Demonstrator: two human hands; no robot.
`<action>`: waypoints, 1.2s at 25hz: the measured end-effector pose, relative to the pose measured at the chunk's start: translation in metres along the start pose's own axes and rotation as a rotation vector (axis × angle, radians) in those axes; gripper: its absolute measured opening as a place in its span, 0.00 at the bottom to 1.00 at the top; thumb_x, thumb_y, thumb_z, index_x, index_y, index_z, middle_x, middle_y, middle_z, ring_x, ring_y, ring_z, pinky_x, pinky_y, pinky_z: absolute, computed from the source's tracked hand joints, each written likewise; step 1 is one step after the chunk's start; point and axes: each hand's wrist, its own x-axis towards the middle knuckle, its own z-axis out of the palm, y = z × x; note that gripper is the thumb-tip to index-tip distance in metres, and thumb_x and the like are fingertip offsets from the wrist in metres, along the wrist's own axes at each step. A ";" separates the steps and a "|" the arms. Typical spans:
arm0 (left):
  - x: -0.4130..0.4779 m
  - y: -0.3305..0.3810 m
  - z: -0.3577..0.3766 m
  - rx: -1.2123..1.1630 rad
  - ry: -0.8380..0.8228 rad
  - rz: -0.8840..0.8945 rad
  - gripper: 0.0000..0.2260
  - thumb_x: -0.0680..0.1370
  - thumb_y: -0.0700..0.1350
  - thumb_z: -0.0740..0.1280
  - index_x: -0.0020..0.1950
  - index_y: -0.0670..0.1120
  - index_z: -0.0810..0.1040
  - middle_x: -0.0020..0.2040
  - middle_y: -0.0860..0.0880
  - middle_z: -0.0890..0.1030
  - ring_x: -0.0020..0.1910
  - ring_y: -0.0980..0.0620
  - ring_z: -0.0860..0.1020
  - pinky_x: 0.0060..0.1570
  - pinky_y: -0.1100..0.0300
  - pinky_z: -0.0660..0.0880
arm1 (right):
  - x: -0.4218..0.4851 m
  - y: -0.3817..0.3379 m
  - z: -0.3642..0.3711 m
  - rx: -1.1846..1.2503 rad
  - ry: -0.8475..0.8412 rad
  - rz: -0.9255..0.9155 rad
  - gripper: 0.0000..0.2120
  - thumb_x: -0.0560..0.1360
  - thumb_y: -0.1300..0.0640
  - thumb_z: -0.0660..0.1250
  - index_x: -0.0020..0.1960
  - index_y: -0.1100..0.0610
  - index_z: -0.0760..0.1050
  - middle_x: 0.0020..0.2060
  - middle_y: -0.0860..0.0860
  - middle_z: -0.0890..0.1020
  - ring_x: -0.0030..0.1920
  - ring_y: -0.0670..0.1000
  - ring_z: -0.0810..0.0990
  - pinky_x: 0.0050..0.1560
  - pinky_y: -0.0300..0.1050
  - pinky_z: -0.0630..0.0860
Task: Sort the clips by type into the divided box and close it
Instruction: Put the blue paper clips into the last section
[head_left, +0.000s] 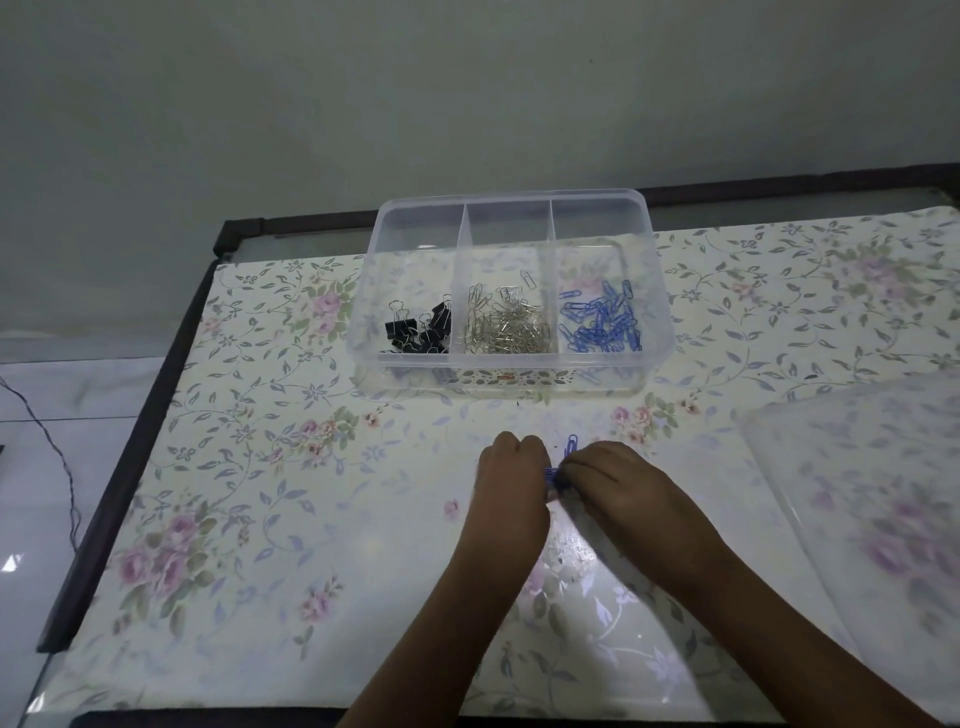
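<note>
- Presently found left hand (511, 478) and right hand (608, 480) knuckle to knuckle on the cloth (311, 467), fingers curled tight, pinching a small bunch (551, 475) of blue clips between them, well short of the box (655, 312).
- Noted one stray clip (571, 444) lying just beyond the fingertips, outside the pinch. Likely to be left behind if lifted now.
- Judged the pinch shallow, with thin wire clips on glossy cloth. Could shed one or two in transit over the near wall.
- Recorded box contents: binder clips (421, 325) left, silver clips (506, 325) middle, blue pile (602, 322) right. Risk of a mixed bay if released short or wide of the right one.
- Observed lid (857, 493) lying flat at the right, apart from the box. Risk of closing on a clip caught across the rim, which would stop the seal.
- Cannot tell whether more clips hide under the palms.
</note>
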 end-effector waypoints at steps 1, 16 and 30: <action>0.002 0.001 0.002 -0.001 0.003 -0.019 0.05 0.75 0.36 0.65 0.51 0.40 0.74 0.47 0.46 0.69 0.50 0.47 0.71 0.45 0.59 0.64 | 0.004 -0.001 -0.006 0.032 0.029 0.031 0.09 0.69 0.63 0.61 0.41 0.60 0.80 0.36 0.53 0.81 0.36 0.53 0.79 0.41 0.40 0.73; 0.085 0.084 -0.083 -0.587 0.146 -0.200 0.12 0.75 0.40 0.67 0.31 0.42 0.76 0.31 0.45 0.76 0.31 0.50 0.72 0.31 0.64 0.69 | 0.113 0.037 -0.111 0.879 0.341 0.871 0.10 0.68 0.71 0.70 0.48 0.64 0.80 0.41 0.62 0.82 0.43 0.60 0.82 0.41 0.44 0.81; 0.051 0.069 -0.078 -0.629 0.322 0.004 0.11 0.73 0.36 0.67 0.56 0.42 0.77 0.53 0.47 0.80 0.48 0.53 0.78 0.48 0.62 0.74 | 0.091 0.038 -0.105 0.323 0.296 0.635 0.08 0.64 0.64 0.76 0.43 0.62 0.82 0.39 0.56 0.84 0.32 0.46 0.78 0.33 0.20 0.66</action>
